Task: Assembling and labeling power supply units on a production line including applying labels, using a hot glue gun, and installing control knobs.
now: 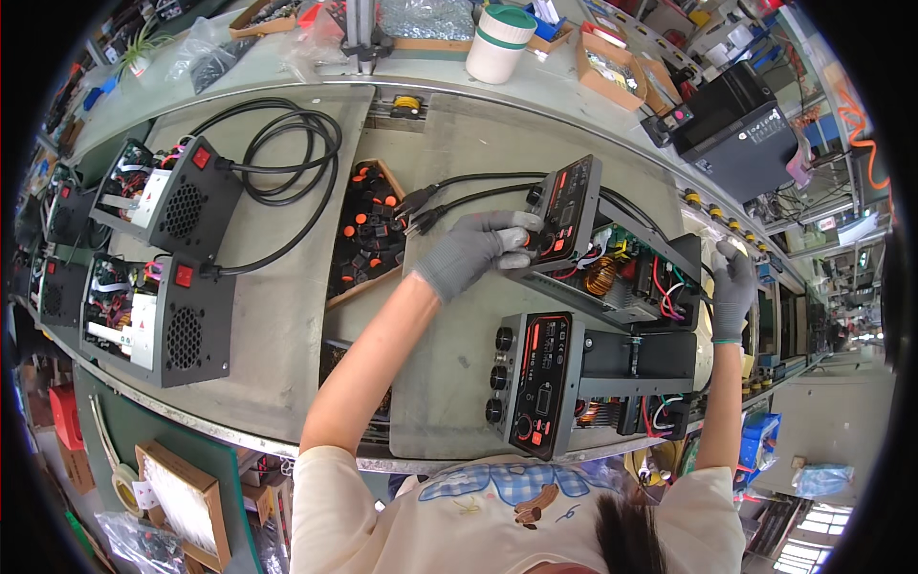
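Observation:
My gloved left hand [483,251] pinches a small black and orange knob [529,242] at the front panel [570,215] of an open welding machine [612,277]. That panel is tilted, and the machine's copper coil, green board and coloured wires show behind it. At the machine's rear end, my gloved right hand [734,292] has its fingers curled; whatever they hold, if anything, is hidden. Closer to me lies a second welding machine [543,383], its front panel with black knobs facing up. Left of my left hand, a cardboard box [390,177] holds black knobs with orange caps.
More open machines [186,215] with red switches stand at the left, trailing a coiled black power cord [335,153]. Two plugs [416,201] lie beside the box. A white and green canister [501,43] and parts boxes [612,72] line the far shelf. A black printer-like device [736,124] stands far right.

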A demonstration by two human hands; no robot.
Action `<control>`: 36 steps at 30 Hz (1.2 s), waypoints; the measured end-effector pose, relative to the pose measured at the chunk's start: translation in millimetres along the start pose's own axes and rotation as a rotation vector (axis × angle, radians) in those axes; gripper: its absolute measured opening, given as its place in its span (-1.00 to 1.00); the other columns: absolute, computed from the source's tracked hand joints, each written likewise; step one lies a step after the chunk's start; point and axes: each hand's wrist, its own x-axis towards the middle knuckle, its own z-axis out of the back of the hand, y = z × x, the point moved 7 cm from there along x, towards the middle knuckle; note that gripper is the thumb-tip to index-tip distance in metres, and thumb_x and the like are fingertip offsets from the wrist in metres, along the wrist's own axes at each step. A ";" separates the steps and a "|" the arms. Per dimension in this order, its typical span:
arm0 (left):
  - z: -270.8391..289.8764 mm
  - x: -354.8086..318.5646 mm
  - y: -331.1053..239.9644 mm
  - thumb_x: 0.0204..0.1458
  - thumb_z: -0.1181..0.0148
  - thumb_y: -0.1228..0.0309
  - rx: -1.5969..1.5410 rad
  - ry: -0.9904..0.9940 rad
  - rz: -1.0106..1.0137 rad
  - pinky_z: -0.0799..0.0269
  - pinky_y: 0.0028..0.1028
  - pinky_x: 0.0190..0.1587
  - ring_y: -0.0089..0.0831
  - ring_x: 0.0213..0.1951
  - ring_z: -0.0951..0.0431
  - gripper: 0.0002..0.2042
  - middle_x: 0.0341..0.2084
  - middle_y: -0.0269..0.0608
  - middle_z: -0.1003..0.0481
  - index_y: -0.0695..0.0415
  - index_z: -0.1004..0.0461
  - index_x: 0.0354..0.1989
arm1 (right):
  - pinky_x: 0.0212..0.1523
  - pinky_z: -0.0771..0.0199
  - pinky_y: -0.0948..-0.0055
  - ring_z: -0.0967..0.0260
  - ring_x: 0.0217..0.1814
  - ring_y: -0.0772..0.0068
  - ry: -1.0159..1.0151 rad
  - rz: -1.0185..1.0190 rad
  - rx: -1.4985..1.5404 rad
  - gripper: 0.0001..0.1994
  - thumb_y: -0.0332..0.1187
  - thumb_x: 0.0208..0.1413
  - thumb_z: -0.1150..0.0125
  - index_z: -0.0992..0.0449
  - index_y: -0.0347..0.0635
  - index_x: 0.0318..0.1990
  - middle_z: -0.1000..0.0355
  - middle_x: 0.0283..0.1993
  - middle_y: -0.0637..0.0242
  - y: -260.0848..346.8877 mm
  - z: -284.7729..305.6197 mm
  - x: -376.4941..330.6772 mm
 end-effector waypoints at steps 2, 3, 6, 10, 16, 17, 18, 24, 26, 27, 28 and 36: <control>-2.4 6.4 -4.4 0.11 -0.09 0.44 0.056 -0.005 0.010 -0.50 -0.56 -0.11 -0.48 -0.20 -0.52 -0.69 -0.14 -0.21 -0.47 0.26 -0.39 0.03 | -0.08 -0.37 0.47 -0.42 -0.12 0.35 0.004 -0.019 0.034 -0.74 -0.39 0.00 -0.14 -0.50 -0.19 -0.12 -0.49 -0.17 0.25 -19.5 -13.9 -4.2; -1.5 9.0 -4.3 0.11 -0.09 0.45 0.110 -0.010 0.038 -0.49 -0.56 -0.11 -0.50 -0.21 -0.51 -0.68 -0.16 -0.22 -0.47 0.26 -0.38 0.04 | -0.08 -0.37 0.46 -0.42 -0.10 0.32 0.010 -0.034 0.082 -0.74 -0.38 -0.01 -0.14 -0.50 -0.19 -0.12 -0.49 -0.16 0.25 -19.2 -18.1 -4.2; 4.9 17.1 -2.6 0.11 -0.09 0.46 0.158 0.048 0.058 -0.48 -0.58 -0.12 -0.54 -0.22 -0.50 -0.69 -0.19 -0.23 -0.47 0.27 -0.38 0.03 | -0.06 -0.35 0.42 -0.41 -0.10 0.30 0.063 -0.103 0.042 -0.75 -0.36 0.01 -0.16 -0.51 -0.19 -0.13 -0.48 -0.16 0.23 -2.0 -24.2 -8.7; 3.3 18.8 -5.0 0.10 -0.10 0.45 0.142 0.091 0.085 -0.46 -0.61 -0.16 -0.57 -0.25 -0.49 -0.71 -0.26 -0.25 -0.48 0.27 -0.41 0.00 | -0.05 -0.34 0.44 -0.40 -0.11 0.32 0.059 -0.065 0.025 -0.75 -0.34 0.03 -0.16 -0.50 -0.24 -0.14 -0.48 -0.18 0.19 2.1 -30.1 -8.7; 4.1 22.6 -10.9 0.03 -0.21 0.41 0.185 0.102 0.079 -0.49 -0.55 -0.16 -0.56 -0.24 -0.49 -0.70 -0.25 -0.25 -0.49 0.26 -0.46 -0.07 | -0.04 -0.32 0.48 -0.38 -0.13 0.45 0.084 -0.235 0.274 -0.72 -0.34 0.06 -0.13 -0.49 -0.31 -0.11 -0.48 -0.20 0.21 -1.3 -40.5 -11.2; 4.4 23.4 -10.5 0.03 -0.21 0.41 0.181 0.106 0.079 -0.49 -0.55 -0.16 -0.56 -0.24 -0.49 -0.70 -0.25 -0.25 -0.49 0.26 -0.46 -0.07 | -0.04 -0.32 0.49 -0.37 -0.14 0.47 0.085 -0.247 0.291 -0.72 -0.34 0.06 -0.12 -0.48 -0.31 -0.11 -0.48 -0.20 0.22 -3.0 -41.4 -11.6; 4.0 23.9 -9.7 0.02 -0.21 0.41 0.182 0.116 0.086 -0.49 -0.54 -0.14 -0.55 -0.23 -0.50 -0.71 -0.24 -0.25 -0.49 0.25 -0.47 -0.08 | -0.04 -0.32 0.49 -0.37 -0.14 0.47 0.085 -0.247 0.287 -0.72 -0.34 0.06 -0.12 -0.48 -0.31 -0.11 -0.48 -0.20 0.22 -5.2 -42.2 -11.5; 6.0 25.4 -7.3 0.02 -0.21 0.43 0.166 0.133 0.105 -0.49 -0.53 -0.12 -0.54 -0.20 -0.50 -0.73 -0.22 -0.24 -0.50 0.24 -0.49 -0.10 | -0.05 -0.33 0.49 -0.37 -0.14 0.46 0.086 -0.230 0.333 -0.71 -0.34 0.07 -0.11 -0.48 -0.30 -0.08 -0.48 -0.19 0.21 -5.2 -43.4 -11.4; 6.4 26.7 -6.5 0.02 -0.21 0.44 0.143 0.135 0.100 -0.49 -0.53 -0.13 -0.54 -0.21 -0.50 -0.73 -0.23 -0.25 -0.50 0.24 -0.49 -0.09 | -0.05 -0.33 0.49 -0.37 -0.14 0.46 0.088 -0.226 0.280 -0.70 -0.34 0.07 -0.12 -0.47 -0.30 -0.07 -0.48 -0.18 0.21 -7.6 -43.2 -11.1; 6.0 27.5 -6.0 0.02 -0.21 0.44 0.155 0.148 0.095 -0.49 -0.55 -0.14 -0.55 -0.23 -0.50 -0.73 -0.23 -0.26 -0.50 0.24 -0.49 -0.09 | -0.05 -0.33 0.49 -0.37 -0.14 0.46 0.089 -0.226 0.279 -0.70 -0.34 0.07 -0.12 -0.47 -0.30 -0.07 -0.48 -0.18 0.21 -7.7 -43.0 -10.9; 5.9 28.5 -5.1 0.02 -0.21 0.45 0.166 0.162 0.090 -0.48 -0.56 -0.16 -0.56 -0.24 -0.50 -0.73 -0.24 -0.27 -0.50 0.24 -0.49 -0.09 | -0.05 -0.33 0.49 -0.37 -0.14 0.46 0.089 -0.230 0.280 -0.70 -0.33 0.07 -0.12 -0.47 -0.29 -0.07 -0.48 -0.18 0.21 -8.2 -42.8 -10.8; 7.7 30.2 8.2 0.02 -0.21 0.46 -0.046 0.191 0.093 -0.39 -0.61 -0.29 -0.63 -0.39 -0.40 -0.75 -0.38 -0.34 -0.46 0.27 -0.50 -0.12 | -0.06 -0.33 0.49 -0.37 -0.15 0.46 0.081 -0.253 0.278 -0.70 -0.31 0.07 -0.14 -0.48 -0.29 -0.08 -0.48 -0.19 0.20 -8.7 -45.0 -10.3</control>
